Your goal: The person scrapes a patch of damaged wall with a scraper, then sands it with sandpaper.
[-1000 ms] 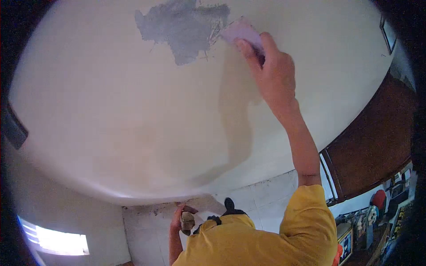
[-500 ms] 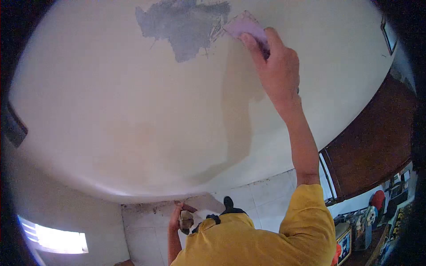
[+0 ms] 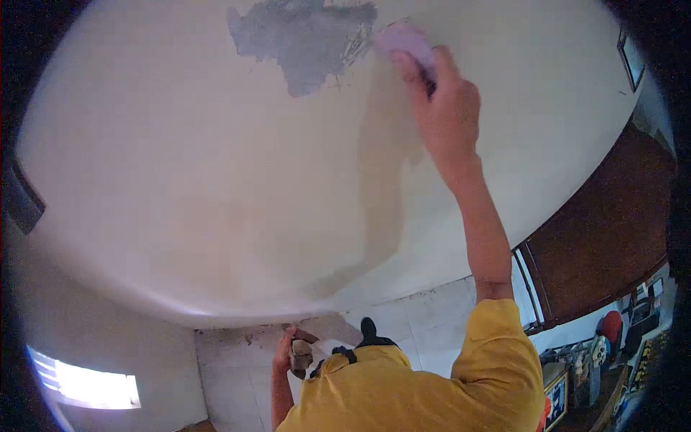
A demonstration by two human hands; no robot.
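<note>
My right hand (image 3: 450, 108) is raised against the pale wall (image 3: 216, 173), its thumb and fingers closed around a flat, pinkish scraper (image 3: 404, 42). The scraper's front edge is smeared by motion, just right of a rough grey patch (image 3: 306, 47) on the wall. Thin grey streaks mark the patch's right border. Low in view, my left hand (image 3: 283, 353) is held near my body, fingers curled around a lumpy beige-brown object (image 3: 301, 358); its kind is not clear.
A dark brown panel (image 3: 604, 223) stands at the right, with household items and a picture frame (image 3: 556, 399) below it. Light tiled floor (image 3: 410, 317) runs along the wall's foot. A bright window (image 3: 90, 385) is at lower left.
The scraper has shifted slightly right and looks more blurred, while my right wrist and forearm have swung a little left. My left hand stays almost where it was.
</note>
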